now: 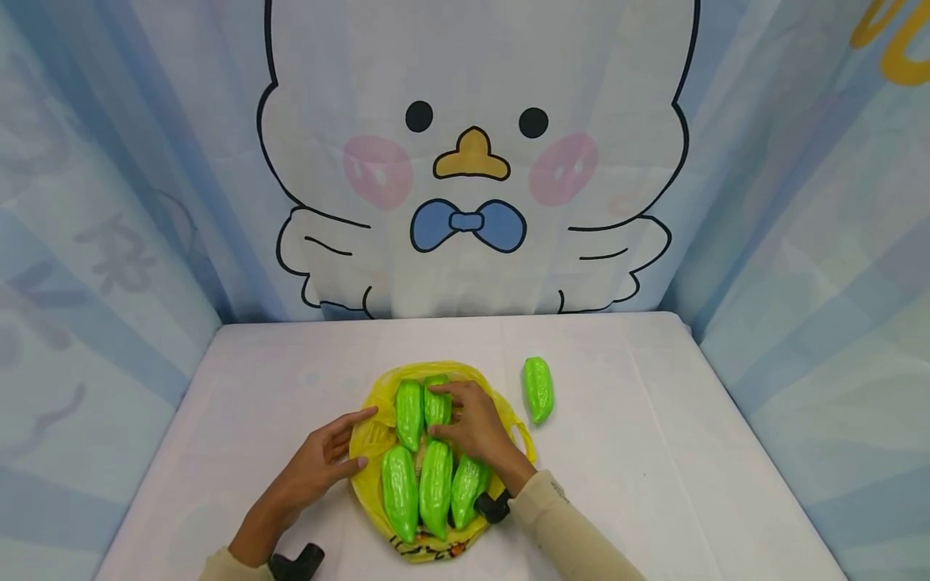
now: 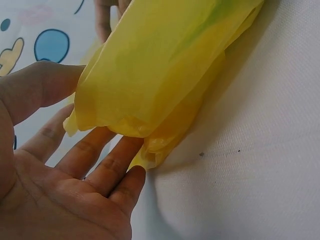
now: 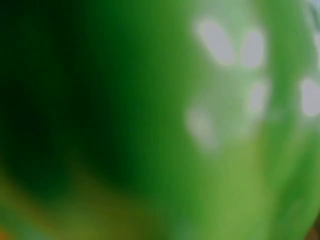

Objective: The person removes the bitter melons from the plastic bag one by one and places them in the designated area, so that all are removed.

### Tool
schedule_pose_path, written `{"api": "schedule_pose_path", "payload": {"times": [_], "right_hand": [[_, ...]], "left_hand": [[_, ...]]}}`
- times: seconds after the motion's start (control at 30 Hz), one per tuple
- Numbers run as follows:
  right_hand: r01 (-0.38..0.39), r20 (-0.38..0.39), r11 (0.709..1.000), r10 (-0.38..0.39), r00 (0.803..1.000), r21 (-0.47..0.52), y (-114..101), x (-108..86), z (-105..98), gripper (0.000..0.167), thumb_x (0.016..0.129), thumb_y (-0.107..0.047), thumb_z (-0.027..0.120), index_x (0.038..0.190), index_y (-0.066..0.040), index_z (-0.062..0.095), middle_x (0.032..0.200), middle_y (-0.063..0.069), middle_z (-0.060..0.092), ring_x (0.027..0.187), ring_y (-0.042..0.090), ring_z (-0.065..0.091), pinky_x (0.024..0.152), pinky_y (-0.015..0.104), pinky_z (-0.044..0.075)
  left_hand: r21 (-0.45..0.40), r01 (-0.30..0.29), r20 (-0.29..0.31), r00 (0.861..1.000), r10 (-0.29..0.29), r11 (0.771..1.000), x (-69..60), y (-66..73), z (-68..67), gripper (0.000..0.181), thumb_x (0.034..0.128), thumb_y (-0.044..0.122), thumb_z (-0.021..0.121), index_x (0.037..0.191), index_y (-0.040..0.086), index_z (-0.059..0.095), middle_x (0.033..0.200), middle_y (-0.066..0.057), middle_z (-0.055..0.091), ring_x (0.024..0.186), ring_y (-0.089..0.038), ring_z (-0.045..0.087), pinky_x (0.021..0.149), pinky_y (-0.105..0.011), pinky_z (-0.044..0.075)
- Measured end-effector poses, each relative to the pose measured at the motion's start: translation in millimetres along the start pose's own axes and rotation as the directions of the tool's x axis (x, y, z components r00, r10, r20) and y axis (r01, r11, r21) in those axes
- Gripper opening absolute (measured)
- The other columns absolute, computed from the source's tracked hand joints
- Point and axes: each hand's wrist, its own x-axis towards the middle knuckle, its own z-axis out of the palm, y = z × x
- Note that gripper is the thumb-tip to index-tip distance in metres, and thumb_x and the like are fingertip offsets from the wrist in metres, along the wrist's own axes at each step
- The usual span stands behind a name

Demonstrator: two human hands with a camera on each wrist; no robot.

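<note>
The right hand [image 1: 474,421] grips a green gourd [image 1: 437,409], long axis near-to-far, in the yellow bag [image 1: 374,436], while the left hand [image 1: 312,468], fingers loosely extended, touches the bag's left rim.

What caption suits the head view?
Right hand grips one of five bitter gourds in a yellow plastic bag; left hand touches its side; another lies outside.

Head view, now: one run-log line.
left hand: touching yellow plastic bag | right hand: gripping bagged bitter melon | loose bitter melon: on table beside bag
</note>
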Motion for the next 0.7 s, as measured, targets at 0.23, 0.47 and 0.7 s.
{"api": "schedule_pose_path", "payload": {"times": [0.23, 0.47, 0.7], "right_hand": [[-0.001, -0.080, 0.998, -0.004, 0.997, -0.062, 2.1, 1.0, 3.0, 0.059, 0.083, -0.010, 0.091, 0.137, -0.019, 0.071, 0.141, 0.017, 0.058, 0.116, 0.033, 0.065, 0.084, 0.039, 0.064], [0.004, -0.129, 0.997, -0.014, 0.992, -0.081, 3.0, -0.7, 2.7, 0.057, 0.083, -0.012, 0.092, 0.136, -0.021, 0.072, 0.138, 0.016, 0.059, 0.114, 0.032, 0.066, 0.084, 0.039, 0.064], [0.009, -0.141, 0.998, -0.019, 0.990, -0.066, -1.8, -3.7, -2.3, 0.056, 0.084, -0.011, 0.091, 0.136, -0.023, 0.072, 0.140, 0.012, 0.058, 0.119, 0.033, 0.065, 0.089, 0.040, 0.066]], "left_hand": [[0.001, 0.009, -0.008, 1.000, -0.009, 1.000, -0.3, 0.4, -0.5, 0.072, 0.1009, 0.021, 0.074, 0.165, 0.021, 0.040, 0.177, -0.014, 0.024, 0.159, -0.042, 0.035, 0.126, -0.046, 0.043], [-0.003, 0.027, -0.015, 1.000, -0.027, 1.000, 0.4, 2.3, 0.0, 0.072, 0.1006, 0.019, 0.074, 0.165, 0.021, 0.041, 0.177, -0.014, 0.025, 0.159, -0.041, 0.036, 0.126, -0.050, 0.041], [0.004, 0.010, -0.012, 1.000, -0.010, 1.000, -0.5, 1.8, 0.1, 0.072, 0.1008, 0.019, 0.074, 0.165, 0.020, 0.040, 0.177, -0.014, 0.024, 0.159, -0.042, 0.035, 0.125, -0.046, 0.044]]}}
